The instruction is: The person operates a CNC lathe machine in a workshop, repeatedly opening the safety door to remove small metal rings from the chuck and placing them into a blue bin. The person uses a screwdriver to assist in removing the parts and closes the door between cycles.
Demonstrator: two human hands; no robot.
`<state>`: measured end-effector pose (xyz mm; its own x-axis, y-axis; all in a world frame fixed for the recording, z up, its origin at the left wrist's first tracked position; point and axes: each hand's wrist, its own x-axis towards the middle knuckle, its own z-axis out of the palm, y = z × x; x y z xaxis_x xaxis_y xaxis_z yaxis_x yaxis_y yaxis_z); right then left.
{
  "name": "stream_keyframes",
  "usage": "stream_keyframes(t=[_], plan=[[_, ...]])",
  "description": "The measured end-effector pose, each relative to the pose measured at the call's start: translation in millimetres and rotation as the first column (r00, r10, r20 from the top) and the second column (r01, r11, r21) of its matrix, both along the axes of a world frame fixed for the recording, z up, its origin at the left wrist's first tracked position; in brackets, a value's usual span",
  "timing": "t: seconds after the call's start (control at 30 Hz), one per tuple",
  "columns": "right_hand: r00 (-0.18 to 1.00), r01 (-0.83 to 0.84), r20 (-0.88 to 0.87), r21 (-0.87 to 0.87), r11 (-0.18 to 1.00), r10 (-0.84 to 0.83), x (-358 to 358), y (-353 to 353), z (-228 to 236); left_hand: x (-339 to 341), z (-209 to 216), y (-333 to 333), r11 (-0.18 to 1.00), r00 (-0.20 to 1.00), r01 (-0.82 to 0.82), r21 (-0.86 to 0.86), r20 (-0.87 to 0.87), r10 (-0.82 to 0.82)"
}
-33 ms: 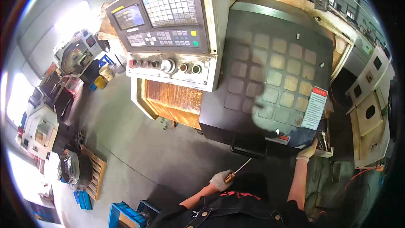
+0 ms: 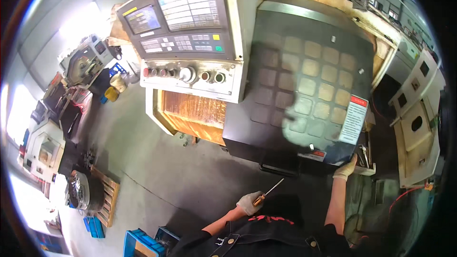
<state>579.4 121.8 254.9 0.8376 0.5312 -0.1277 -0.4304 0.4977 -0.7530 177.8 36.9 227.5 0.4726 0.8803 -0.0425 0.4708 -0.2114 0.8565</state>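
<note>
Two gloved hands are working at a big machine. The left hand is gripping a screwdriver by its handle, fingers closed around it, the thin shaft pointing up toward the dark sliding door. The right hand is pressing against the door's lower right corner, just below a white warning label; how far its fingers are curling is unclear. A control panel is standing to the left.

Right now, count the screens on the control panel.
2: a small screen at the control panel upper left, and a larger screen just right of it. None look hidden.
</note>
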Motion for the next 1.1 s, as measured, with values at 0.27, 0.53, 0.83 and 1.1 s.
stream_keyframes(t=[0.27, 0.53, 0.83, 1.1], plan=[[0.999, -0.049, 0.004, -0.067, 0.997, 0.049, -71, 17, 15, 2, -3, -2, 0.995, 0.995, -0.064, -0.08, 0.068, 0.07], [0.905, -0.014, 0.405, -0.275, 0.961, 0.129, -137, 37, -12, 6, -10, -2, 0.984, 0.971, -0.075, -0.161, 0.213, 0.109], [0.885, -0.376, 0.215, -0.196, 0.906, 0.414, -196, 65, -25, -13, -27, -14, 0.972, 0.962, -0.213, -0.1, 0.155, 0.227], [0.833, -0.418, 0.342, -0.125, 0.9, 0.435, -218, 72, -20, -7, -27, -26, 0.968, 0.962, -0.219, -0.125, 0.137, 0.235]])
